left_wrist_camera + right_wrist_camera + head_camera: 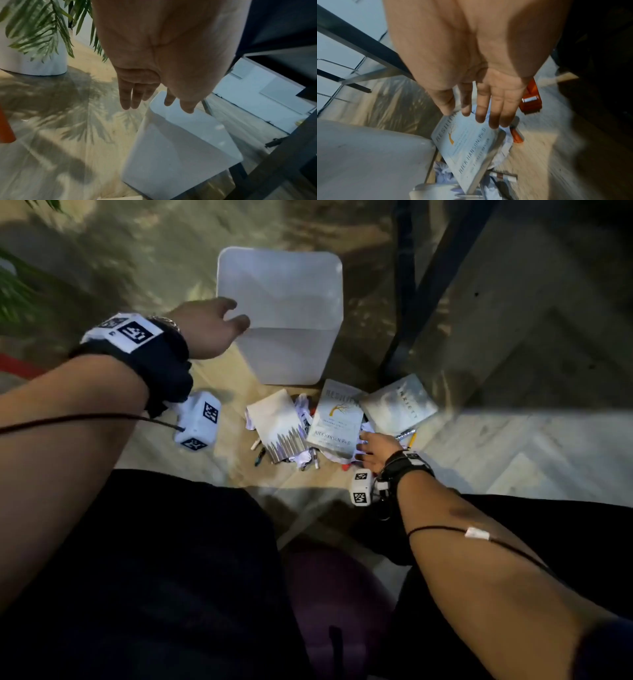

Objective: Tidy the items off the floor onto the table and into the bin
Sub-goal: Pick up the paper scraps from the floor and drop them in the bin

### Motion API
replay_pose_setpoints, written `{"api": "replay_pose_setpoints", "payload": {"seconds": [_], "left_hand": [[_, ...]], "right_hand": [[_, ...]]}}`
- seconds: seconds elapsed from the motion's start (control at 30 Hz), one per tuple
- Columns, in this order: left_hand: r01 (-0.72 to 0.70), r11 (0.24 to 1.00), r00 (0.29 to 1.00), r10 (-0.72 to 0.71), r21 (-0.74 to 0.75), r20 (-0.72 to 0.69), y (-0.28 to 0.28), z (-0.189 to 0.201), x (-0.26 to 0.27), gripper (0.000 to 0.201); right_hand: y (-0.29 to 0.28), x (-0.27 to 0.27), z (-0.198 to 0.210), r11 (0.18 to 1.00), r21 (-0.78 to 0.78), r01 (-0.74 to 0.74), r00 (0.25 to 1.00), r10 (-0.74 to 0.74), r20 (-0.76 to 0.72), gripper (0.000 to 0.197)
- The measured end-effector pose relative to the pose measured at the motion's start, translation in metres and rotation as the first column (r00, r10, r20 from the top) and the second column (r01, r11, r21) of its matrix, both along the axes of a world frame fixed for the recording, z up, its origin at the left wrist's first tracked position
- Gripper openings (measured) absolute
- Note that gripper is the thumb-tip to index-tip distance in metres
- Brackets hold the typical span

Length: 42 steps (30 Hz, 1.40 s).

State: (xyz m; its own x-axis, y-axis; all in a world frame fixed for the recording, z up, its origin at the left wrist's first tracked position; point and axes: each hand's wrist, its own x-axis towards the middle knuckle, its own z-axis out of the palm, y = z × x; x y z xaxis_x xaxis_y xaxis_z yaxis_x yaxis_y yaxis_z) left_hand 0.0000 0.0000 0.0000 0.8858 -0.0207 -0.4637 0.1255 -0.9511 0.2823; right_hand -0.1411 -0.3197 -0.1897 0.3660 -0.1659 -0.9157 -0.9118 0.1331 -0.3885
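A white bin (284, 313) (180, 146) (368, 155) stands on the wooden floor. My left hand (219, 323) (154, 97) hovers open at its near left rim, holding nothing. In front of the bin lie three books among crumpled paper (305, 409) and pens: a white book with grey spikes (277, 426), a pale book (334, 419) (467, 143) with "Rick Hanson" on its cover, and a grey book (399, 404). My right hand (371, 448) (481, 108) reaches open to the pale book's right edge, fingers straight. An orange tape dispenser (531, 97) lies just beyond the fingers.
A black table leg (424, 285) stands right of the bin, with the table's grey top (548, 337) at the far right. A potted palm (37, 40) in a white pot is at the left. Pens (409, 438) and markers (516, 134) are scattered on the floor.
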Motion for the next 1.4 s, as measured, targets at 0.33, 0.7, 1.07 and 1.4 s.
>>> {"api": "replay_pose_setpoints", "payload": {"seconds": [0.33,0.7,1.07,1.4], "left_hand": [[0.145,0.976,0.989,-0.147,0.160,0.000,0.020,-0.041,0.026,0.063],[0.073,0.987,0.997,-0.073,0.142,-0.006,0.019,-0.052,0.036,0.060],[0.074,0.985,0.997,-0.071,0.158,-0.027,0.016,-0.048,0.038,0.062],[0.046,0.988,0.999,-0.042,0.146,-0.033,0.016,-0.049,0.039,0.062]], "right_hand": [[0.022,0.003,-0.089,0.997,-0.080,-0.020,0.999,0.016,-0.050,0.020],[0.028,0.007,-0.074,0.998,0.006,0.067,0.998,-0.067,-0.023,0.034],[-0.017,0.041,0.013,0.943,0.216,0.252,0.928,-0.299,0.224,0.018],[-0.114,0.053,-0.020,0.979,-0.189,0.081,0.992,-0.060,0.112,0.011]]}}
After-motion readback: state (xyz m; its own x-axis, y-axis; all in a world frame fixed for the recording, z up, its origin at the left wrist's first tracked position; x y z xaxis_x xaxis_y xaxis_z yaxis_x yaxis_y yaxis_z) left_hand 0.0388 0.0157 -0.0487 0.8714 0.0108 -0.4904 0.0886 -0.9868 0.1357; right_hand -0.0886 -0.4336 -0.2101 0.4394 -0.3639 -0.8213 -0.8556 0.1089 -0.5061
